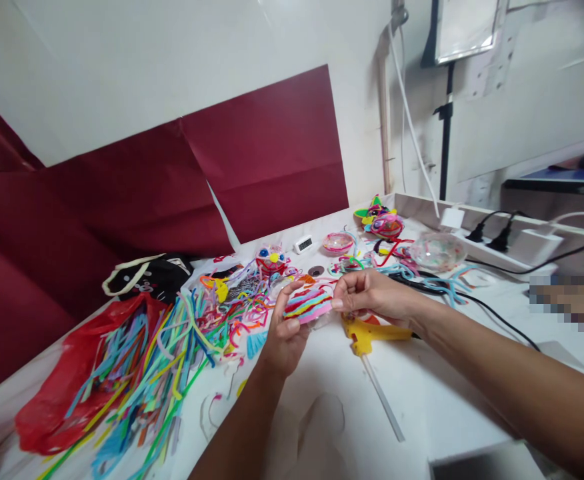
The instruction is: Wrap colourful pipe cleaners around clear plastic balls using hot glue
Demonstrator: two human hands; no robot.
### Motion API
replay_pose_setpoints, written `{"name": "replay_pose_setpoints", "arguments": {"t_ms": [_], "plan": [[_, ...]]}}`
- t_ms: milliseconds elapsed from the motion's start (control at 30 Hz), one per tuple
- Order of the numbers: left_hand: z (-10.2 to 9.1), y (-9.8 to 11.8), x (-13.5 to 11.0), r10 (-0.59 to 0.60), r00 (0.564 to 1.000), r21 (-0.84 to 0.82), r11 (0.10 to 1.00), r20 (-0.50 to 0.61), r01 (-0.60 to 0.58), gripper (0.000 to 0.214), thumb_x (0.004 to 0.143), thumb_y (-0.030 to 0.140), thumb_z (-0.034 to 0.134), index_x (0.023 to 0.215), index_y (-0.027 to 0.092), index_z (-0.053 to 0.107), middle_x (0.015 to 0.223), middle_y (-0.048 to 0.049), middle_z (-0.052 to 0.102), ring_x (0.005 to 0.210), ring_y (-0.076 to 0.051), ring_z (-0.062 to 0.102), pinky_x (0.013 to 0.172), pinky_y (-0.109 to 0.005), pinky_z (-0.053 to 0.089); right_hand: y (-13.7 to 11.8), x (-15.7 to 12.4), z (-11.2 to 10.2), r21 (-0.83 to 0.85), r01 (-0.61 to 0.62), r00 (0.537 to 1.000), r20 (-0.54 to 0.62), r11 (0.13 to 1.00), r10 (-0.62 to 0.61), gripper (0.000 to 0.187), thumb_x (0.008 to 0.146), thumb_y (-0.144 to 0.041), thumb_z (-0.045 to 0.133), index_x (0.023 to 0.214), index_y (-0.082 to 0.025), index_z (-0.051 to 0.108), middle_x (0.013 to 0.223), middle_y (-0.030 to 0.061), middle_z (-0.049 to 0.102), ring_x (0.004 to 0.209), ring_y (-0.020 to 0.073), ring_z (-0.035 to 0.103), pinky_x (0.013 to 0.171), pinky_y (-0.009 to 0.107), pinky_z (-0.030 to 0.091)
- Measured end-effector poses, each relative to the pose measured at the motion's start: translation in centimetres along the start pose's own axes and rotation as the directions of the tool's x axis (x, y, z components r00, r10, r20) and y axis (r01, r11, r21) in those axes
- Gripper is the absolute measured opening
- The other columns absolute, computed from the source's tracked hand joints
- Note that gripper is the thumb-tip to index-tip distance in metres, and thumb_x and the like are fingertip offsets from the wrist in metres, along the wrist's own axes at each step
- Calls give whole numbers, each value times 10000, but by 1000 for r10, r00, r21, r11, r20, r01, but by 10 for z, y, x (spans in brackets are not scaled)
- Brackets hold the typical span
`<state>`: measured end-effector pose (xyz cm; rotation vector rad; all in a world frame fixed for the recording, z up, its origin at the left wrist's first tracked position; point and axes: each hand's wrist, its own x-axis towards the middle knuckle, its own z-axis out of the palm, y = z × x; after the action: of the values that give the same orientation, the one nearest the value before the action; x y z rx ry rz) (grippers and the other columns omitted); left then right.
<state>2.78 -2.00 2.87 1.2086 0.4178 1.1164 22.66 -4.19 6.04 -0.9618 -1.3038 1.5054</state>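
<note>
My left hand (pixel 285 333) and my right hand (pixel 372 297) together hold a small piece covered in striped pipe cleaners (pixel 308 304) above the white table (pixel 437 407). The left fingers curl round its left side. My right fingers pinch its right edge. Just below my right hand lies a yellow glue gun (pixel 367 335) with a clear glue stick (pixel 383 399) pointing toward me.
A big heap of coloured pipe cleaners (pixel 167 353) spills from a red plastic bag (pixel 62 393) at the left. Finished craft figures (pixel 271 259), a small white clock (pixel 303 244), clear bowls (pixel 437 251), a power strip (pixel 512 245) and black cables (pixel 477 303) lie behind. A black bag (pixel 147 277) sits at the back left.
</note>
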Motion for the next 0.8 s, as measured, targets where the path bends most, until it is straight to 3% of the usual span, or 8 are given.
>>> {"name": "replay_pose_setpoints", "arguments": {"t_ms": [167, 500, 633, 800], "plan": [[0, 1, -1, -10, 1000, -11, 1000, 7, 10, 698, 613, 396, 694, 1250, 229, 463, 1140, -120, 643, 1070, -319, 629, 959, -492, 462, 0, 0, -1, 37, 43, 997, 58, 998, -45, 321, 513, -306, 883, 662, -143, 651, 545, -60, 550, 479, 47, 418, 467, 206, 273], [1, 3, -2, -5, 1000, -76, 997, 6, 5, 714, 618, 345, 700, 1279, 243, 449, 1157, -109, 647, 1075, -308, 634, 967, -464, 471, 1, 0, 2, 31, 17, 1000, 14, 999, -17, 351, 504, -315, 890, 641, -142, 617, 521, -60, 549, 469, 52, 427, 441, 200, 261], [0, 4, -2, 35, 999, -87, 996, -3, -35, 754, 618, 334, 710, 1306, 240, 417, 1202, -121, 632, 1092, -317, 627, 963, -467, 481, 1, 0, 1, -31, -12, 998, 64, 999, 14, 362, 596, -404, 848, 620, -140, 601, 511, -43, 568, 444, 48, 417, 433, 200, 268], [-1, 7, -2, 54, 997, -55, 997, 51, -51, 778, 621, 320, 736, 1320, 254, 402, 1241, -114, 618, 1148, -325, 597, 981, -472, 469, 5, 1, -1, -46, -60, 986, 153, 997, 66, 408, 701, -499, 761, 640, -107, 666, 595, 47, 682, 449, 55, 474, 415, 197, 269]]}}
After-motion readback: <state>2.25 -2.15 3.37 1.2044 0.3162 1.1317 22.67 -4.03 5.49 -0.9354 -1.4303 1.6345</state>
